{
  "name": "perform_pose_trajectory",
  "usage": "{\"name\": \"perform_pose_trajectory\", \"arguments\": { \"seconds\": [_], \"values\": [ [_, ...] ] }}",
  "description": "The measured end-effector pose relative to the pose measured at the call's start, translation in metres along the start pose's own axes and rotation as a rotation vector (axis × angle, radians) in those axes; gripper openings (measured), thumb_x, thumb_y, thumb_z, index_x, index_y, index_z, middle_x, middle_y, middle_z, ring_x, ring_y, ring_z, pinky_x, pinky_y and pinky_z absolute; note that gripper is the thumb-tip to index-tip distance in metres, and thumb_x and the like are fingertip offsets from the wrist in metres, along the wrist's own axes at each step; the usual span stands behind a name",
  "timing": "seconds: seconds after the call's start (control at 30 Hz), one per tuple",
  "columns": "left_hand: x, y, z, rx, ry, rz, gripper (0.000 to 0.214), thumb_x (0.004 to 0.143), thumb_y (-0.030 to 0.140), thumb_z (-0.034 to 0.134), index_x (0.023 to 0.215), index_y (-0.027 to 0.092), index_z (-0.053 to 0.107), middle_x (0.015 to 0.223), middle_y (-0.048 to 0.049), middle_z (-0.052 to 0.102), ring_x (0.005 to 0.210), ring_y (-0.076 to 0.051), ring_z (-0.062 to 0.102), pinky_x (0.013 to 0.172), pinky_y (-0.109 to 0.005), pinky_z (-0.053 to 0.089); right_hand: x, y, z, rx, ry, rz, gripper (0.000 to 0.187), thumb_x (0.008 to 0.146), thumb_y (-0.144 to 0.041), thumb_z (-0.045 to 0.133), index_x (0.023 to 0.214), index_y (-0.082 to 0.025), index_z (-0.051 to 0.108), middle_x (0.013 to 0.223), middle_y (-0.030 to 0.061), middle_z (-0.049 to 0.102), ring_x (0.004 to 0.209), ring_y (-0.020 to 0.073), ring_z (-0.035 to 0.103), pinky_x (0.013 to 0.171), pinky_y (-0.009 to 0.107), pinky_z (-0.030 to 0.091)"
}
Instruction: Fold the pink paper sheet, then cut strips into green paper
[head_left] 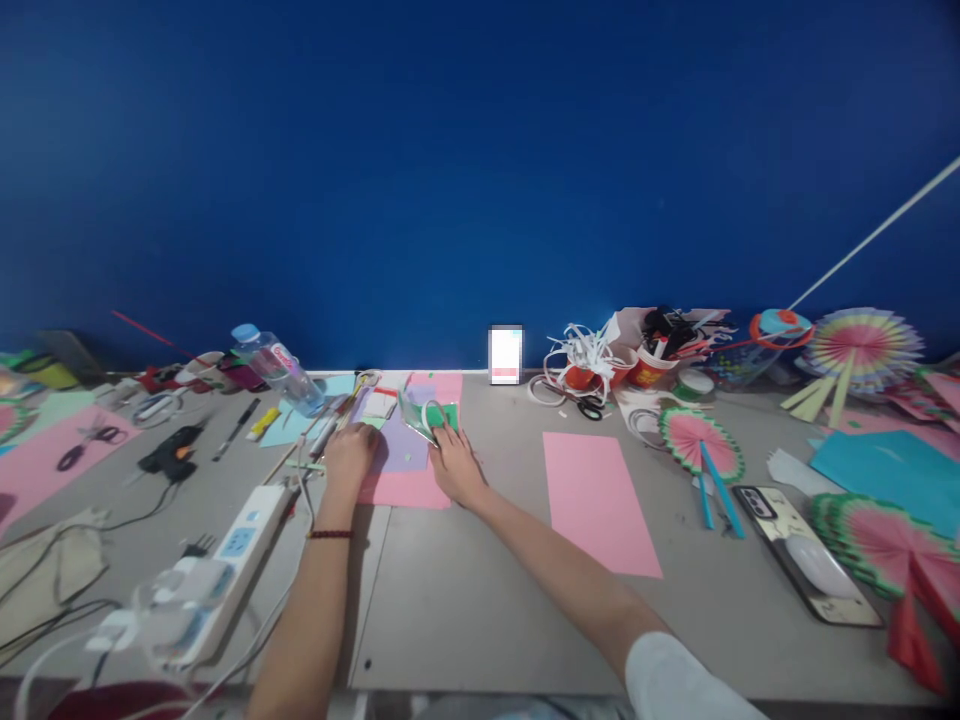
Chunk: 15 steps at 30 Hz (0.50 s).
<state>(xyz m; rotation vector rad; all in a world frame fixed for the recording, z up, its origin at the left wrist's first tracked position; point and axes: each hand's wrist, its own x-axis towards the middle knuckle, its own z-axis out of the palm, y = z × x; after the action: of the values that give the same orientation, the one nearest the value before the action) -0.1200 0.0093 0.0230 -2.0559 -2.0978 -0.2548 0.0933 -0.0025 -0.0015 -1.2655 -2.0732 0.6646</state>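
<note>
Partly under right hand [457,465], green paper [448,415].

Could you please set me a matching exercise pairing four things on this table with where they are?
1 green paper; 2 glue gun; 3 water bottle; 4 phone.
A back by the blue wall; B held by the right hand; C on bare table near the power strip; D beside the paper fans.
Pairs: 1-B, 2-C, 3-A, 4-D.

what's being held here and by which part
The right hand pinches a small green paper piece at its near edge. The left hand rests by a lilac paper sheet; whether it grips anything cannot be told.
</note>
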Motion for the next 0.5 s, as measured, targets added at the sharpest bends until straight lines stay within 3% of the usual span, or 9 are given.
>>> {"name": "perform_pose_trajectory", "arguments": {
  "seconds": [0.1, 0.3, 0.5],
  "values": [
    [0.000, 0.002, 0.000, 0.018, 0.013, 0.042, 0.027, 0.086, 0.020, 0.042, 0.094, 0.014, 0.068, 0.094, -0.0140, 0.068, 0.093, -0.029, 0.061, 0.079, -0.038, 0.039, 0.000, 0.000, 0.000, -0.003, 0.002, 0.002, 0.036, 0.098, -0.024, 0.033, 0.129, -0.014, 0.048, 0.136, 0.0133, 0.053, 0.138, 0.0209, 0.034, 0.116, 0.042, 0.017],
    [0.002, -0.001, 0.008, 0.007, 0.027, -0.035, 0.037, 0.090, 0.023, 0.037, 0.115, 0.016, 0.063, 0.101, -0.0135, 0.068, 0.087, -0.029, 0.062, 0.065, -0.035, 0.038, 0.000, 0.002, 0.002, 0.002, 0.004, -0.009, 0.036, 0.097, -0.023, 0.033, 0.130, -0.015, 0.047, 0.135, 0.0131, 0.054, 0.137, 0.0218, 0.035, 0.115, 0.045, 0.019],
    [0.000, -0.004, 0.010, -0.028, 0.042, 0.002, 0.033, 0.088, 0.019, 0.038, 0.098, 0.017, 0.070, 0.101, -0.0119, 0.066, 0.093, -0.027, 0.059, 0.068, -0.034, 0.038, -0.001, 0.003, 0.003, 0.019, 0.001, -0.006, 0.036, 0.097, -0.023, 0.034, 0.129, -0.014, 0.048, 0.134, 0.0128, 0.055, 0.136, 0.0231, 0.037, 0.115, 0.044, 0.019]
  ]
}}
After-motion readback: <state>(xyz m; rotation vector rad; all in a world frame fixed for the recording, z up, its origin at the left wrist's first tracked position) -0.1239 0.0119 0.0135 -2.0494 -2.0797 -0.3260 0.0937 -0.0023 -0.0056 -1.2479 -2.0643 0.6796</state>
